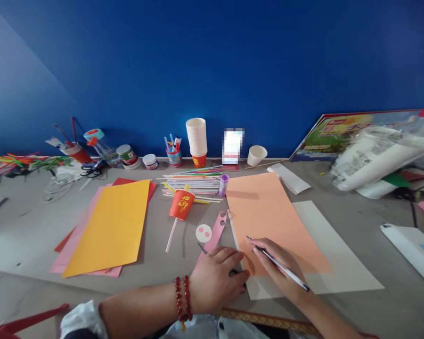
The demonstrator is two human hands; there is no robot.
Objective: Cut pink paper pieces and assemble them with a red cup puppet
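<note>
Pale shirt fabric [198, 331] pokes in up front. Left hand [215, 278] curls over scissors [202, 248], can't tell if it's gripping; right hand [281, 256] pinches a pen [293, 277] over peach paper [265, 207].

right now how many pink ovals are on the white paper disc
2: the left pink oval and the right pink oval, slightly lower, both on the white disc, left of the pink strip; none seem hidden.

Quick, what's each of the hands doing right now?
Left hand: palm down over what look like scissors; can't tell whether it grips them.
Right hand: closed, holding a pen over the orange paper.
</note>
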